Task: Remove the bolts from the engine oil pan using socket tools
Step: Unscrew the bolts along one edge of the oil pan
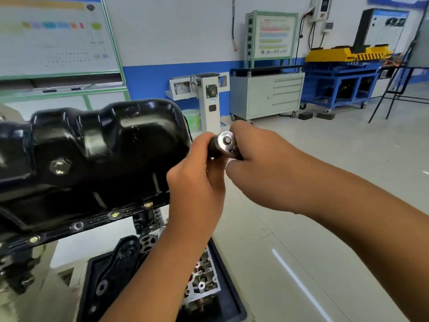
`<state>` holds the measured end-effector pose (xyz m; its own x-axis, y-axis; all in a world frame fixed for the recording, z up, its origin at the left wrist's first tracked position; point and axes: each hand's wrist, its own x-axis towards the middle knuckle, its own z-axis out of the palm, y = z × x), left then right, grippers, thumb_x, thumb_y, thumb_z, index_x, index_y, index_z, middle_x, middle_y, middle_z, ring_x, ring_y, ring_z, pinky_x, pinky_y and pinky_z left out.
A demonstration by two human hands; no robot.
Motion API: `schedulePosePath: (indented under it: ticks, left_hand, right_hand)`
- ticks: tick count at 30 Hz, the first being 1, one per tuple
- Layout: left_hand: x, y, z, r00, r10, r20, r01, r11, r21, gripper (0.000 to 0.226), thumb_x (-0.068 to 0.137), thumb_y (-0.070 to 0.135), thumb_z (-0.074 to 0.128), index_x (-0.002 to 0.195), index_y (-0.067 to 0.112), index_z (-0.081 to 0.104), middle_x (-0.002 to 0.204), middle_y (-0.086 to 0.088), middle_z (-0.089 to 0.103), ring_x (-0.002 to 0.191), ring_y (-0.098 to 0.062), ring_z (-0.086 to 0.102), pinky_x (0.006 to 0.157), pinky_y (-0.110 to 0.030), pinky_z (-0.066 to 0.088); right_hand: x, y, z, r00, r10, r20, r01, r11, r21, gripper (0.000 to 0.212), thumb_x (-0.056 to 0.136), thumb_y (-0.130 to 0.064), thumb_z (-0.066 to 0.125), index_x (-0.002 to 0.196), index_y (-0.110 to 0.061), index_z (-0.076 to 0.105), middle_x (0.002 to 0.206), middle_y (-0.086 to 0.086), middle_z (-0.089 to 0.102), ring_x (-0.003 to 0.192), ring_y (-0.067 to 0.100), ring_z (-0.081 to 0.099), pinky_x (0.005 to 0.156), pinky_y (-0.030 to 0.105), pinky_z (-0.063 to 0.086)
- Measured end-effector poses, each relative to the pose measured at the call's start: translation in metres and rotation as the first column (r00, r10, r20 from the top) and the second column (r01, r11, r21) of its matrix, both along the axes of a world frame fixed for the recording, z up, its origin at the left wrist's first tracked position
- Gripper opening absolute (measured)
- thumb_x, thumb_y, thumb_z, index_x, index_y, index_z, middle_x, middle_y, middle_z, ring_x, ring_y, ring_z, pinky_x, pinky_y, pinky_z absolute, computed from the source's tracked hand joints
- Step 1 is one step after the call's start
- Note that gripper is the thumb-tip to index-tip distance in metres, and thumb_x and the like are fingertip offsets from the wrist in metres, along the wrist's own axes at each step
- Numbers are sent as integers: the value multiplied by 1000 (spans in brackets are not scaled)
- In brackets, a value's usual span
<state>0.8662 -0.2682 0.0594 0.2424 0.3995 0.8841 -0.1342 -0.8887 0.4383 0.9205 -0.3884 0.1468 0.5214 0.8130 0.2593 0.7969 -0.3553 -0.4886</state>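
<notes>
The engine block under the oil pan (97, 145) is cut off by the left edge and blurred, so little of it can be made out; the pan itself sits upturned on top, at the left of the scene, glossy black and lumpy, with a large hex drain plug (60, 166) on its near face. Along the pan's near flange runs a row of small bolts (115, 214), their heads bright; one spot in the row (78, 225) looks like a dull ring, and whether a bolt sits there cannot be told. Below the flange a black oil filter (146, 220) hangs, partly hidden by the left forearm.

Near the bottom edge lies a black tray (234, 296); in it rest a black cover plate with round holes (120, 261) and a grey metal engine part with ports (204, 277), both half hidden behind the left arm.

Right of the pan's end, both hands meet on a ratchet tool (224, 145), held just off the pan's right end; only its round silver head and a short dark section show, the rest hidden by fingers. The left hand (197, 177) has its fingers curled round the dark part; the right hand (257, 163) wraps the head from the right, thumb below it. No socket can be seen.

Far right stand a grey drawer cabinet (267, 96) and a blue bench (341, 87) carrying yellow equipment.
</notes>
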Motion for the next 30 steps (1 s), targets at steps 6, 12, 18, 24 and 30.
schedulePosePath:
  ticks: [6,12,18,24,30]
  left_hand:
    - [-13,8,22,989,135,-56,-133,990,39,18,82,15,84,93,6,74,79,4,58,71,-5,47,69,-8,38]
    - [-21,11,29,990,134,-37,-129,986,103,32,84,7,80,115,2,74,98,-3,55,82,-8,50,81,-6,40]
    - [-23,14,30,999,-24,-34,24,1000,-5,19,90,8,75,106,11,65,93,-7,71,61,-21,65,61,-37,52]
    - [-19,10,28,990,-116,-84,121,991,52,38,82,6,81,113,18,63,95,18,65,79,-4,64,73,-9,49]
    - [-13,5,22,997,7,76,-16,992,126,27,78,-13,69,98,3,74,86,-1,69,75,-14,62,68,-24,50]
  right_hand:
    - [12,-9,38,713,-2,701,43,998,-41,10,96,-26,63,99,-35,66,90,-10,63,90,21,55,79,37,42]
    - [14,-4,41,765,-15,644,75,995,-66,9,99,-24,62,92,-23,68,80,4,60,77,32,59,70,39,52]
    - [-8,-7,23,931,27,364,10,995,-102,40,92,-42,70,64,-24,48,67,-2,55,61,15,60,58,31,48]
    - [7,-7,40,696,12,718,89,991,-102,20,97,-14,61,102,-31,70,89,-1,64,87,27,60,76,40,53]
    - [-10,-1,25,939,34,342,28,984,-176,32,86,-24,65,60,-22,47,51,-7,50,47,8,50,39,19,38]
